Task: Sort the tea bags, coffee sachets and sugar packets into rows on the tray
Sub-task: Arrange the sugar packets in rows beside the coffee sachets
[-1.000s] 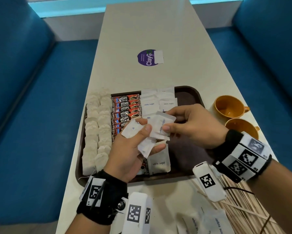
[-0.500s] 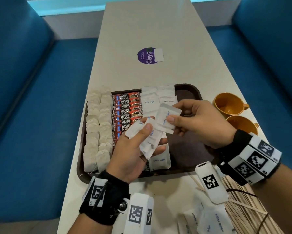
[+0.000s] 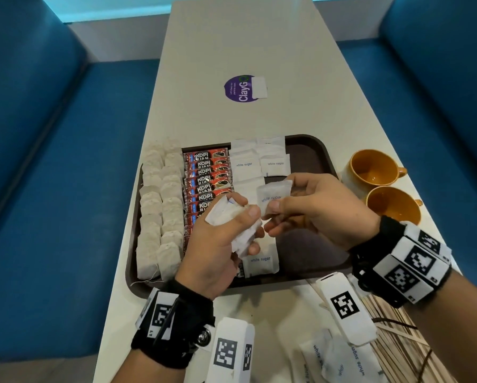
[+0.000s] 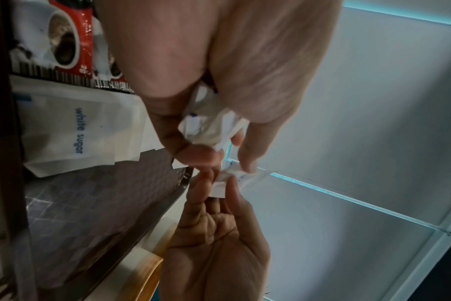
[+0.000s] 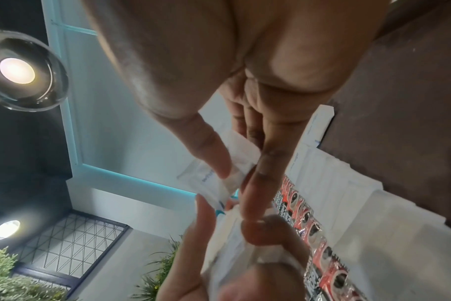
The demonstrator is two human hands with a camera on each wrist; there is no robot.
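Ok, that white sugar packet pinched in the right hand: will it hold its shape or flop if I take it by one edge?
Probably soft, not stiff: the sugar packet bows slightly in the right hand. The ones bunched in the left hand have crumpled, so the paper likely creases easily. It looks light, held by a fingertip grip alone; the contents may shift toward the low end.
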